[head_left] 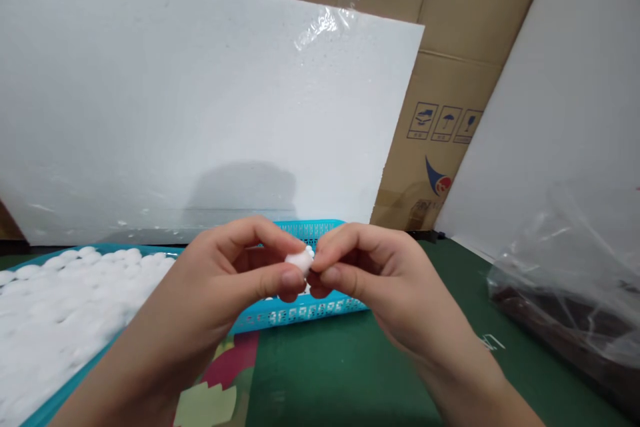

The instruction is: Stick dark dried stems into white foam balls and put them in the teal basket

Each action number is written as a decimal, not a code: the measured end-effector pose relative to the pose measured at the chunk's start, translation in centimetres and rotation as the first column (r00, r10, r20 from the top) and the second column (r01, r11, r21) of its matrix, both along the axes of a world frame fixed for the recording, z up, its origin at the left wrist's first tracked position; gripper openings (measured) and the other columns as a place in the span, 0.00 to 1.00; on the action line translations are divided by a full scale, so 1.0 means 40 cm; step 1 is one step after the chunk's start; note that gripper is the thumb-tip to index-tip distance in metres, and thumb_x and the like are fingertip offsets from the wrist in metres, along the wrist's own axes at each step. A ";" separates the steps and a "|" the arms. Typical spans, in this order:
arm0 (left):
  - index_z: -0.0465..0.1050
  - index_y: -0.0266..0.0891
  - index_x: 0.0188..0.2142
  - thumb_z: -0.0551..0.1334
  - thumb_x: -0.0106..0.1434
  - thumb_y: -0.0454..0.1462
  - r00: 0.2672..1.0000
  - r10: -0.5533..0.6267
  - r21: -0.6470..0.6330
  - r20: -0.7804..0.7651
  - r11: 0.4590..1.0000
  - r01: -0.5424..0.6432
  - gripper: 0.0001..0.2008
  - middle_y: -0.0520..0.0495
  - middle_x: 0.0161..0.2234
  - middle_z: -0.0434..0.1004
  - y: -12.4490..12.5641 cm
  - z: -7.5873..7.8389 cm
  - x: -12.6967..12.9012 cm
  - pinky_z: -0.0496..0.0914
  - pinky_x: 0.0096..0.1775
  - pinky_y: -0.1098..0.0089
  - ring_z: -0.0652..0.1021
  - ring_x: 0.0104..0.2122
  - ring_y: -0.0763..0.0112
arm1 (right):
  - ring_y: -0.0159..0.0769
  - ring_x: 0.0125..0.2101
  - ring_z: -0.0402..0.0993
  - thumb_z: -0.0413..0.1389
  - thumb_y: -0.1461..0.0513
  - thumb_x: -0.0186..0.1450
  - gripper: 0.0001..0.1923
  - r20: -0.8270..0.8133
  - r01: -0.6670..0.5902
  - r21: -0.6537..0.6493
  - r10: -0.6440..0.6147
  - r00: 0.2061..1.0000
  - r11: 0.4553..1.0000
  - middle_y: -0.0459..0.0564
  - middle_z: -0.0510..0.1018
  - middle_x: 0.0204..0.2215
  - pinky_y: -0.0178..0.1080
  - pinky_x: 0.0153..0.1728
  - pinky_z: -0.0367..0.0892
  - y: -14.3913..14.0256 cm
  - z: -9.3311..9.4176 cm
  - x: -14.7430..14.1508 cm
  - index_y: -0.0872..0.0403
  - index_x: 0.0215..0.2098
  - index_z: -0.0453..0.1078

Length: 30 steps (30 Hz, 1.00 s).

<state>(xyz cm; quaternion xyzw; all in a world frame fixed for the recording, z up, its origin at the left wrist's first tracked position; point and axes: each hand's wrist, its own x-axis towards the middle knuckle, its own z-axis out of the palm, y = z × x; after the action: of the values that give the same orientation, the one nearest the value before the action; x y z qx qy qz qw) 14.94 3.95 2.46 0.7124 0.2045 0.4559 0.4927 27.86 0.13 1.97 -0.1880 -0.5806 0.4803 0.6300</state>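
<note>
A small white rounded piece (299, 260), like a foam ball, is pinched between the thumb and index finger of my left hand (227, 263). Close against its right side, my right hand (383, 267) has thumb and forefinger pressed together. Something small and dark shows at those fingertips, too little to name. Directly behind both hands stands a blue plastic basket (300, 315) with perforated walls. Some white bits show in it between the hands, but my fingers cover most of its inside.
At left, a blue tray (147, 250) holds many white rounded pieces (75, 307). A white foam board (200, 93) leans against a cardboard box (450, 67). Clear plastic bags (575, 280) over something dark lie right on the green tabletop (320, 373). A patterned paper (215, 393) lies near the front.
</note>
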 end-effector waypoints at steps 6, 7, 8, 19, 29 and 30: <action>0.67 0.39 0.14 0.60 0.39 0.29 0.999 0.036 -0.015 -0.009 0.999 -0.036 0.04 0.58 0.12 0.68 -0.004 0.005 0.001 0.62 0.15 0.84 0.68 0.14 0.82 | 0.20 0.18 0.66 0.49 0.77 0.47 0.11 0.077 0.069 0.083 -0.075 0.994 0.994 0.40 0.67 0.15 0.20 0.20 0.63 0.001 -0.004 0.004 0.58 0.17 0.67; 0.67 0.38 0.14 0.60 0.38 0.29 0.999 0.038 -0.012 -0.014 0.999 -0.038 0.04 0.58 0.12 0.67 -0.003 0.005 0.001 0.62 0.15 0.83 0.68 0.14 0.82 | 0.20 0.19 0.65 0.49 0.78 0.47 0.12 0.093 0.087 0.103 -0.097 0.991 0.991 0.40 0.67 0.15 0.21 0.20 0.63 0.001 -0.005 0.004 0.58 0.17 0.67; 0.67 0.38 0.14 0.60 0.39 0.30 0.999 0.037 -0.010 -0.022 0.999 -0.037 0.04 0.58 0.12 0.67 -0.003 0.005 0.002 0.62 0.15 0.83 0.68 0.14 0.81 | 0.20 0.19 0.65 0.48 0.78 0.47 0.13 0.113 0.105 0.123 -0.119 0.986 0.987 0.41 0.67 0.16 0.21 0.20 0.63 0.000 -0.005 0.005 0.58 0.17 0.66; 0.65 0.37 0.11 0.61 0.37 0.31 0.995 0.090 0.017 -0.053 0.996 -0.089 0.05 0.57 0.12 0.65 -0.007 -0.001 0.001 0.59 0.15 0.82 0.65 0.14 0.81 | 0.19 0.22 0.65 0.48 0.78 0.50 0.13 0.258 0.243 0.464 -0.392 0.883 0.852 0.40 0.67 0.19 0.18 0.23 0.63 0.001 -0.011 0.007 0.57 0.18 0.64; 0.64 0.37 0.10 0.61 0.37 0.33 0.989 0.132 0.021 -0.074 0.991 -0.130 0.06 0.57 0.12 0.63 -0.007 0.002 -0.003 0.59 0.16 0.80 0.65 0.15 0.80 | 0.22 0.20 0.63 0.47 0.75 0.51 0.12 0.263 0.227 0.392 -0.345 0.901 0.892 0.39 0.64 0.18 0.24 0.22 0.61 0.016 -0.024 0.008 0.52 0.24 0.59; 0.64 0.37 0.10 0.61 0.37 0.33 0.987 0.139 0.027 -0.080 0.990 -0.137 0.06 0.57 0.12 0.63 -0.007 0.002 -0.002 0.59 0.16 0.80 0.65 0.15 0.80 | 0.23 0.20 0.63 0.47 0.75 0.50 0.12 0.274 0.242 0.405 -0.369 0.888 0.882 0.39 0.63 0.18 0.25 0.22 0.61 0.016 -0.023 0.008 0.52 0.24 0.59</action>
<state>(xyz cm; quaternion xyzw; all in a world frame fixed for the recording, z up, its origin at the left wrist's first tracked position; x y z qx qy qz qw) 14.85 3.65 2.52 0.7198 0.2684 0.4618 0.4433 28.17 0.77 1.04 -0.2407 -0.7216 0.2185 0.6112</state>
